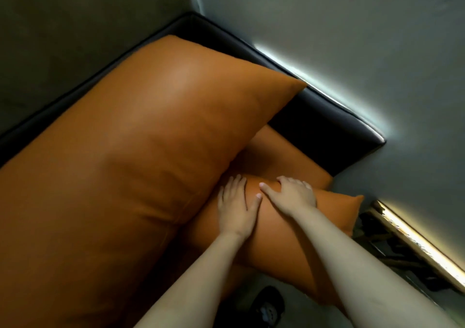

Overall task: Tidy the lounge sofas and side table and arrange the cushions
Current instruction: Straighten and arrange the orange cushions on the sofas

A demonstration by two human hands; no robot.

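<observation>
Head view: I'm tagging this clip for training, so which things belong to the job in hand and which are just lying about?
In the job: small orange cushion; left hand, flat on it; right hand, gripping its top.
Lying about: large orange cushion; black sofa frame; dark object on the floor; light strip along the wall.

The person's two forearms are bare along their whole visible length, smooth and slender, narrowing toward the wrists. The left hand (235,208) and the right hand (293,194) are bare as well, with short, rounded, neatly trimmed fingernails. A black blurred shape (270,305) low in the view may be footwear; it is too unclear to tell.
</observation>
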